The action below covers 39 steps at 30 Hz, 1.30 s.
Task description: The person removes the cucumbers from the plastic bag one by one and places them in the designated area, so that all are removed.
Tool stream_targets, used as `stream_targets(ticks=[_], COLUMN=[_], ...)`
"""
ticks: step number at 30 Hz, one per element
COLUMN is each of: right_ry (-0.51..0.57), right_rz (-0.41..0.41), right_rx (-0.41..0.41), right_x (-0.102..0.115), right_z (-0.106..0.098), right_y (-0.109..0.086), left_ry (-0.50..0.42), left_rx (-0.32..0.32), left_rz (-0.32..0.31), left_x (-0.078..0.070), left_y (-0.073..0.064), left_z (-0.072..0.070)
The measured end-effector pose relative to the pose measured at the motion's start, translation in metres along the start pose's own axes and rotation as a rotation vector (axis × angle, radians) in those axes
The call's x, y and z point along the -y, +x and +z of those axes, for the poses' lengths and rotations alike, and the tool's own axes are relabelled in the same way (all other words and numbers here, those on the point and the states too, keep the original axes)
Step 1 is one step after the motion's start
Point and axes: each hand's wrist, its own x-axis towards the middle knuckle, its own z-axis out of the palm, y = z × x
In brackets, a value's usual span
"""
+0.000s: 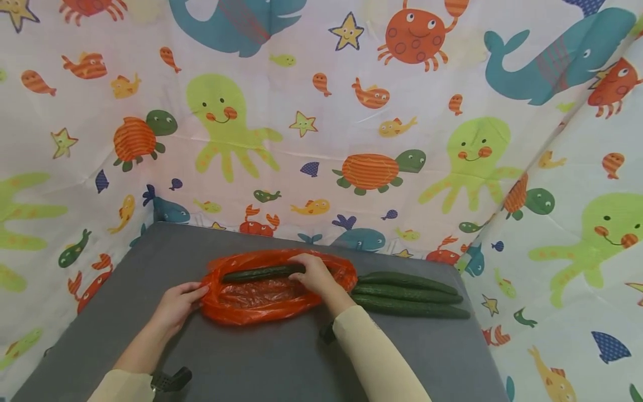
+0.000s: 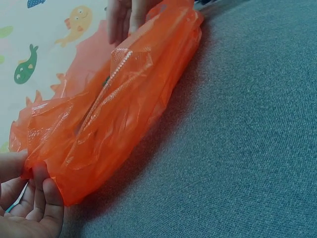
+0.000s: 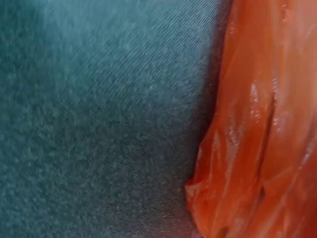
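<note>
An orange plastic bag [image 1: 251, 317] lies on the grey table with its mouth spread upward. One long green cucumber [image 1: 261, 273] lies in it, along the far side. My left hand [image 1: 177, 306] pinches the bag's left edge between thumb and fingers; the left wrist view shows this hand [image 2: 42, 208] at the orange film [image 2: 109, 134] too. Reaching into the opening, my right hand [image 1: 316, 276] grips the cucumber near its right end, which the hand hides. In the right wrist view only the bag's side [image 3: 267, 124] shows, not the hand.
Three more cucumbers [image 1: 409, 291] lie side by side on the table to the right, their left ends against the bag. The grey table [image 1: 241, 363] ends at a curtain [image 1: 281, 123] printed with sea animals, behind and at both sides.
</note>
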Motion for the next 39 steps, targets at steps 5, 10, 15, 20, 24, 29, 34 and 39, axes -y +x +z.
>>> stream_targets(ticks=[5,10,15,20,24,29,34,39], right_ry=[-0.036,-0.111,-0.275,-0.432,-0.471,-0.459,-0.383,-0.298], right_rz=[0.007,0.013,0.007,-0.014,-0.004,0.015,0.026,0.045], right_rx=[0.024,0.051,0.082,0.076,0.048,-0.001,-0.023,-0.026], right_x=[-0.005,-0.006,-0.003,-0.004,-0.008,-0.010,-0.007,-0.004], right_z=[0.002,0.005,0.010,0.017,0.022,0.024,0.022,0.020], right_y=[0.004,0.007,0.009,0.012,0.014,0.014,0.012,0.010], left_ry=[0.003,0.010,0.008,0.015,0.020,0.014,-0.002,0.009], left_rx=[0.003,0.013,0.009,0.007,0.007,-0.007,-0.008,-0.050], left_rz=[0.001,-0.014,-0.010,0.005,0.003,0.002,0.010,0.011], left_x=[0.000,0.003,0.003,0.000,-0.002,-0.003,-0.004,-0.003], left_y=[0.002,0.004,0.004,0.002,0.001,0.000,-0.001,-0.002], left_z=[0.000,-0.001,-0.001,0.000,0.000,-0.002,-0.005,-0.006])
